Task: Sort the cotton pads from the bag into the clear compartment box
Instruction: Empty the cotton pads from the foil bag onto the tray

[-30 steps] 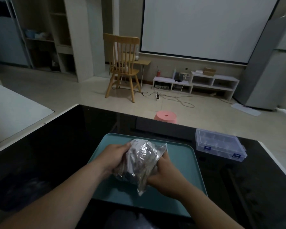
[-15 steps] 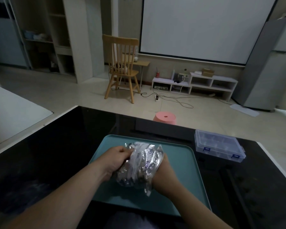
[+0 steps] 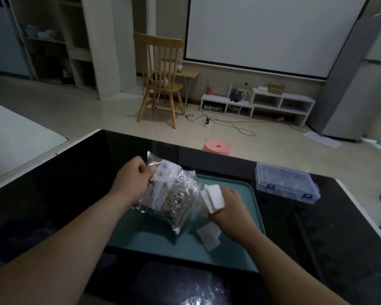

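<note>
Over the teal tray (image 3: 141,241), the left hand (image 3: 134,179) grips the crinkled bag (image 3: 172,192) while the right hand (image 3: 231,208) pinches a stack of cotton pads (image 3: 212,199).

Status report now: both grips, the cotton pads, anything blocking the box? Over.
Left grip holds bag. Right grip holds pad stack; one pad on tray. Box lid looks closed: in the way.

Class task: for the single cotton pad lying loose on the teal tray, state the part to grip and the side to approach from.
Pinch the loose pad at its near corner, from above on the near side. It lies flat and thin on the tray, so an edge probably lifts easiest; the right hand sits over its far edge.
</note>
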`<control>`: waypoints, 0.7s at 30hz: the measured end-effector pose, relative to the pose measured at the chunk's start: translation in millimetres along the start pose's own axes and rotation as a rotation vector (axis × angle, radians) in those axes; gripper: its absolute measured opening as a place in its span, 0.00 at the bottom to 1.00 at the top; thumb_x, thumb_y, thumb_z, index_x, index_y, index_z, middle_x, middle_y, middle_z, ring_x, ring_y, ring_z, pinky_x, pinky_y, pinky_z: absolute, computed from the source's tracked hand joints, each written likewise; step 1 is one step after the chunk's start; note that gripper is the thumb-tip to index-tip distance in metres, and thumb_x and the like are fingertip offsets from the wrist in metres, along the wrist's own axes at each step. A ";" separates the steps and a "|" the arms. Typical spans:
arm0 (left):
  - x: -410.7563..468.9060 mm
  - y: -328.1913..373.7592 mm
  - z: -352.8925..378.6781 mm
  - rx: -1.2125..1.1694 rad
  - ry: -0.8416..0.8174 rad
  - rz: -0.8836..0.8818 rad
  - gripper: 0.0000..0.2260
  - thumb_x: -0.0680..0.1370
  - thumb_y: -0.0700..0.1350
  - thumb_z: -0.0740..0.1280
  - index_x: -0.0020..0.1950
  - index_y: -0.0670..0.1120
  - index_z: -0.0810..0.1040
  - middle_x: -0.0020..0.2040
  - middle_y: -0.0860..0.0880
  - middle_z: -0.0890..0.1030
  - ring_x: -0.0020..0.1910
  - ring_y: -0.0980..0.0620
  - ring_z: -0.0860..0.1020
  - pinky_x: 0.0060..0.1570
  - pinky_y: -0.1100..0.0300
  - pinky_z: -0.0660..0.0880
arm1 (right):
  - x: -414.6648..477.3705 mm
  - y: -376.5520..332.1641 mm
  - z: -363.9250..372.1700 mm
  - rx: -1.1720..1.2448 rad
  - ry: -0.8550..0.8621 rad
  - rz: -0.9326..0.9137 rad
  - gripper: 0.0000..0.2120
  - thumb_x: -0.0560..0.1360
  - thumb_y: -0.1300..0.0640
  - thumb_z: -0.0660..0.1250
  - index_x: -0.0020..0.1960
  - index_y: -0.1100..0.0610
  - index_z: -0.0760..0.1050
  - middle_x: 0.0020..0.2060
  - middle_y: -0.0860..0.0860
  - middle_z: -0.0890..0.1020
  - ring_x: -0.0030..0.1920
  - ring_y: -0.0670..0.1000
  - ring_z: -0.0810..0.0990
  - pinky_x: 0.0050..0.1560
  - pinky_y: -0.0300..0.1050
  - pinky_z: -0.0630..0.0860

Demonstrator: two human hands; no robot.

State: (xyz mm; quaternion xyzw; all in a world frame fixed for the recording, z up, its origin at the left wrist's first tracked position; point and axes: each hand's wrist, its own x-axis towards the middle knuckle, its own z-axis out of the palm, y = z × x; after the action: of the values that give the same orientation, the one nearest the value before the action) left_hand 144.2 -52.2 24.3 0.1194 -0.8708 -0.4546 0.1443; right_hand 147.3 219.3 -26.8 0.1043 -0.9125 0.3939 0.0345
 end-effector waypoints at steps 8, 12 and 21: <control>3.9 -3.1 6.0 0.076 0.075 0.005 0.15 0.82 0.50 0.67 0.41 0.44 0.70 0.37 0.46 0.75 0.34 0.49 0.70 0.33 0.55 0.65 | -3.4 -9.3 -5.7 -0.229 -0.269 0.035 0.58 0.60 0.31 0.78 0.82 0.35 0.50 0.82 0.43 0.52 0.79 0.56 0.62 0.73 0.67 0.69; 13.7 -13.7 -0.7 -0.019 0.117 -0.074 0.15 0.82 0.49 0.68 0.39 0.44 0.70 0.36 0.44 0.75 0.34 0.48 0.70 0.33 0.54 0.65 | -4.2 -15.2 -18.4 -0.211 -0.358 0.038 0.61 0.63 0.34 0.82 0.84 0.36 0.47 0.85 0.48 0.46 0.83 0.57 0.54 0.79 0.63 0.61; 11.5 -6.7 4.3 -0.205 0.049 -0.089 0.15 0.81 0.49 0.69 0.39 0.45 0.70 0.35 0.46 0.74 0.34 0.49 0.71 0.34 0.55 0.66 | 4.7 -36.1 2.9 -0.131 0.023 -0.180 0.17 0.83 0.55 0.66 0.72 0.47 0.77 0.65 0.45 0.79 0.66 0.48 0.74 0.66 0.41 0.70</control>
State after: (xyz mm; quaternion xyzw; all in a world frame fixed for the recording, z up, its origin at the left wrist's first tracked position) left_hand 132.5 -56.6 18.0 0.1536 -0.8098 -0.5442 0.1567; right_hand 150.6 192.3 -2.4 0.1787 -0.9227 0.3302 0.0871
